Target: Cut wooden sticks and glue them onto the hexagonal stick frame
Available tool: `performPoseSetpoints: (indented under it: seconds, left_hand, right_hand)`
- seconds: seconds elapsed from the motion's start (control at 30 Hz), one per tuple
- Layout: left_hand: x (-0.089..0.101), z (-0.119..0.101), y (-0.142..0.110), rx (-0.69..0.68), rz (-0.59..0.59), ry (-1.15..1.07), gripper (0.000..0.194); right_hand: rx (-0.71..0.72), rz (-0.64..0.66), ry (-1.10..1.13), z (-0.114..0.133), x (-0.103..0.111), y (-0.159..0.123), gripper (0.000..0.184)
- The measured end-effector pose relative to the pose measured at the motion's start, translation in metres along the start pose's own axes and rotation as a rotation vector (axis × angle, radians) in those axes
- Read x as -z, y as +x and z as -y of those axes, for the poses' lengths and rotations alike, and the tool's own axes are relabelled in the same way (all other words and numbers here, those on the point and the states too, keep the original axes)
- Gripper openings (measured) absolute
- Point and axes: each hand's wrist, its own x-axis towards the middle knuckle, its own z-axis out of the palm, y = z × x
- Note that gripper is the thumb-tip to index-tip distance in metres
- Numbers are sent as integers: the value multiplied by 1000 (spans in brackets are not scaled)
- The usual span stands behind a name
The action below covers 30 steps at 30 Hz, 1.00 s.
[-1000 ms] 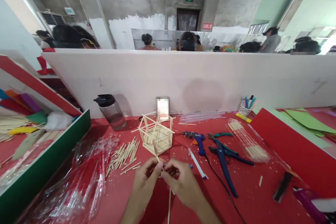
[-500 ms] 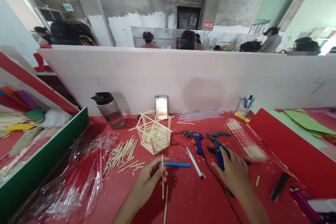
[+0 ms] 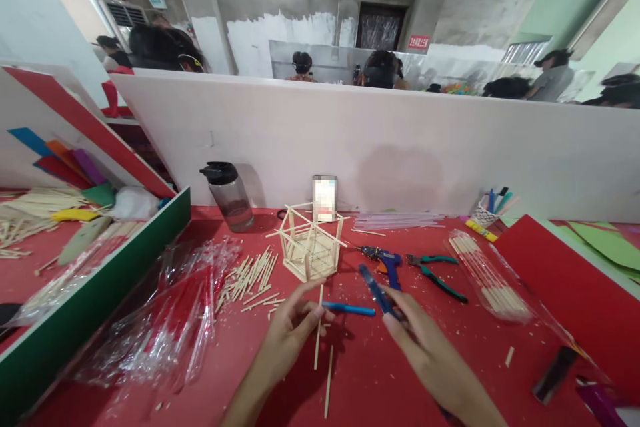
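Red counter (image 3: 380, 383). Stick frame (image 3: 316, 248) on it, 12 o'clock of my left hand (image 3: 293, 330). Right hand (image 3: 425, 340), at left's 3, reaches in toward 11, grip closed round the blue cutter (image 3: 373, 288). Change: cutter's off the counter, so both hands are loaded now. Cutter nose points at 11, blurred. Left grip: narrow pinch on a thin stick (image 3: 317, 343), lying about 12-to-6. Blue pen (image 3: 353, 309) just beside, at left's 2; can't tell if touching.
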Motion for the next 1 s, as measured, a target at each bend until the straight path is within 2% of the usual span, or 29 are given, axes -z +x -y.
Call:
performPoseSetpoints:
  seconds: [0.13, 0.27, 0.63, 1.0]
  left_hand:
    - [-2, -3, -1, 9, -17, 30, 75]
    - [-2, -4, -1, 54, -28, 37, 80]
    - [5, -1, 1, 65, -53, 111, 73]
    - [7, 4, 0, 86, -46, 140, 70]
  right_hand:
    - [-32, 198, 234, 23, -30, 5, 52]
    - [-33, 219, 295, 27, -46, 11, 56]
    - [3, 192, 252, 28, -47, 12, 52]
    - [14, 231, 256, 27, -45, 14, 51]
